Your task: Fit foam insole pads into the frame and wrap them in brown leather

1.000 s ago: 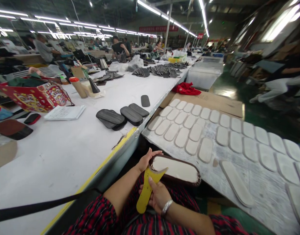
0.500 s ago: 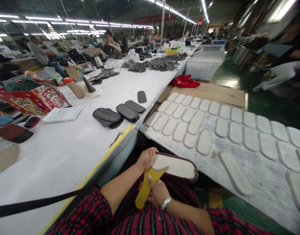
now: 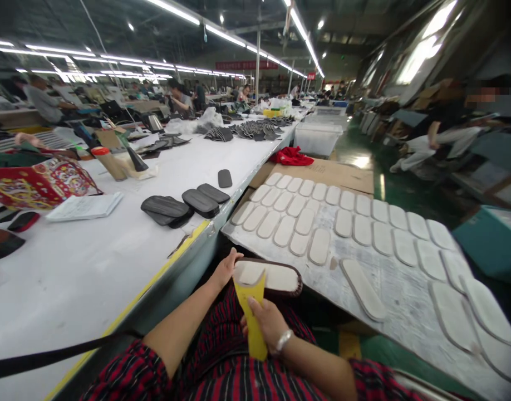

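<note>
My left hand [image 3: 225, 270] is closed on the left end of a long oval piece [image 3: 283, 277] with a whitish face and a dark brown, gathered-looking rim. In my right hand [image 3: 269, 323] is a flat yellow scraper [image 3: 250, 291], gripped round its handle. Its wide notched end overlaps the left part of the pale face, near my left fingers. Whether the scraper presses on the face cannot be made out. Both hands are low, over my lap. To their right, pale oval pads [image 3: 320, 246] with grey edges lie in rows on a board [image 3: 399, 301].
Black oval pieces [image 3: 167, 210] lie stacked on the long white table [image 3: 113, 267] at left. Beyond are a notebook [image 3: 85, 206], a red patterned box [image 3: 67, 178] and a red cloth [image 3: 292, 156]. A teal bin [image 3: 491, 242] stands at right. People sit in the background.
The yellow scraper has turned more upright, and its notched end now overlaps the oval piece's left part. My view has tilted up and swung right. Both hands keep their holds.
</note>
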`<state>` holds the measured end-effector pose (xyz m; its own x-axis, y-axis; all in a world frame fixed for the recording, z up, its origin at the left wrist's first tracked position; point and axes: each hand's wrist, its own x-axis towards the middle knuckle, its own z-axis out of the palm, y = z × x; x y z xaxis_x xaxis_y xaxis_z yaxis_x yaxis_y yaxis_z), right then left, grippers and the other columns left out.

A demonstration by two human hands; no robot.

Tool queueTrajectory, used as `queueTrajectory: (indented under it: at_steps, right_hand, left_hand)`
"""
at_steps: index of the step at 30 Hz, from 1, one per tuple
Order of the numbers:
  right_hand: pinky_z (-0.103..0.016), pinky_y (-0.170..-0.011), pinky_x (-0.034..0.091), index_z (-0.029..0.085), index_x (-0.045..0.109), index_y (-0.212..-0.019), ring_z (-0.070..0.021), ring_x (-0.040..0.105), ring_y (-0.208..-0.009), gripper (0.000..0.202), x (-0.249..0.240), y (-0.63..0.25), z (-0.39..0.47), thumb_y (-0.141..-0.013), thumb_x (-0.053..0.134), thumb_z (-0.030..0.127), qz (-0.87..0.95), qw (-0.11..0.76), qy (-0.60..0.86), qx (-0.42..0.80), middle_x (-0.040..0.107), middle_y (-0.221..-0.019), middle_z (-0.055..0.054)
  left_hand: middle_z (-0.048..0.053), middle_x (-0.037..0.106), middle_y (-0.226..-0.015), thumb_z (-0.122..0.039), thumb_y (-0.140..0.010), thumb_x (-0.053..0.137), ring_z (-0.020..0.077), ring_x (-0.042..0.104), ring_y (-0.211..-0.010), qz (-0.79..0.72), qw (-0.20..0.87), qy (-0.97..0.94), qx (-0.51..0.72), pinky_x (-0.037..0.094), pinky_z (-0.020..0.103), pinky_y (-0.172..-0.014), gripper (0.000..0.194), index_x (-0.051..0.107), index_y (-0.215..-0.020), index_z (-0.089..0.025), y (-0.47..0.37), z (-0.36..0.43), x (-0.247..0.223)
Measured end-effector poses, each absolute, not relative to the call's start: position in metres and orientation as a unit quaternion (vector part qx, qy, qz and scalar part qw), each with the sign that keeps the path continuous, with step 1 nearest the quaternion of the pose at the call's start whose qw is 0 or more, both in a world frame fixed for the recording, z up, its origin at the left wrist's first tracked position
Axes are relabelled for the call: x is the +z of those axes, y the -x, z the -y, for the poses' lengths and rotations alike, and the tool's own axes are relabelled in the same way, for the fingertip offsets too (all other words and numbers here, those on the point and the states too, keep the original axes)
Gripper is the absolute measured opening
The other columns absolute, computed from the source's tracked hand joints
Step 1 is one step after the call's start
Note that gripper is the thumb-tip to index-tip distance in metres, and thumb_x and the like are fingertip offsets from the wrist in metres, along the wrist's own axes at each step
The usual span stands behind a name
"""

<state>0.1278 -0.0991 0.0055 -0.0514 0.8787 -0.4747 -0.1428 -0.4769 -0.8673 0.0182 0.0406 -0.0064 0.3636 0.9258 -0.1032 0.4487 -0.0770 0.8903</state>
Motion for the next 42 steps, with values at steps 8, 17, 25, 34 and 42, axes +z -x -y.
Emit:
queueTrajectory:
  at_steps: [8,17,25,34,42]
  right_hand:
    - [-0.023,-0.042,0.041,0.017,0.046,-0.078,-0.0113,0.052,-0.042,0.041,-0.002,-0.276,0.153,-0.077,0.044,0.058,0.364,0.257,0.616,0.649,0.056,-0.054,0.001]
    - [-0.020,-0.035,0.036,0.017,0.046,-0.070,-0.0098,0.047,-0.035,0.039,-0.003,-0.250,0.116,-0.081,0.041,0.053,0.375,0.205,0.633,0.645,0.053,-0.046,0.002]
    - [-0.018,-0.033,0.033,0.015,0.049,-0.074,-0.0094,0.046,-0.031,0.030,-0.005,-0.181,0.084,-0.088,0.035,0.039,0.351,0.220,0.622,0.664,0.053,-0.045,0.002]
    - [-0.018,-0.031,0.033,0.015,0.047,-0.080,-0.0097,0.045,-0.031,0.029,0.005,-0.109,0.061,-0.089,0.030,0.036,0.407,0.237,0.564,0.678,0.051,-0.045,0.003]
    - [-0.030,-0.058,0.051,0.019,0.043,-0.104,-0.0207,0.064,-0.075,0.047,0.024,-0.059,0.013,-0.076,0.044,0.057,0.460,0.216,0.484,0.713,0.059,-0.097,-0.011]
  left_hand:
    - [0.013,0.026,-0.142,-0.052,-0.053,0.073,0.0281,0.026,-0.128,-0.419,0.513,-0.707,0.248,0.022,0.040,-0.106,0.111,0.011,-0.139,-0.018,0.013,-0.017,-0.024]
    - [0.013,0.039,-0.130,-0.044,-0.056,0.072,0.0269,0.039,-0.119,-0.497,0.455,-0.704,0.227,0.030,0.040,-0.101,0.095,0.024,-0.133,-0.016,-0.010,-0.020,-0.018]
    - [0.012,0.044,-0.126,-0.040,-0.061,0.070,0.0254,0.046,-0.112,-0.482,0.524,-0.661,0.238,0.036,0.039,-0.097,0.090,0.021,-0.133,-0.017,-0.011,-0.018,-0.016]
    - [0.013,0.044,-0.129,-0.049,-0.073,0.056,0.0223,0.050,-0.109,-0.447,0.659,-0.561,0.228,0.043,0.030,-0.085,0.065,0.036,-0.126,-0.019,0.051,-0.007,0.014]
    - [0.000,0.060,-0.061,-0.047,-0.068,0.057,0.0129,0.055,-0.051,-0.638,0.472,-0.509,0.334,0.046,0.024,-0.049,0.036,0.056,-0.086,-0.016,0.156,-0.043,0.046]
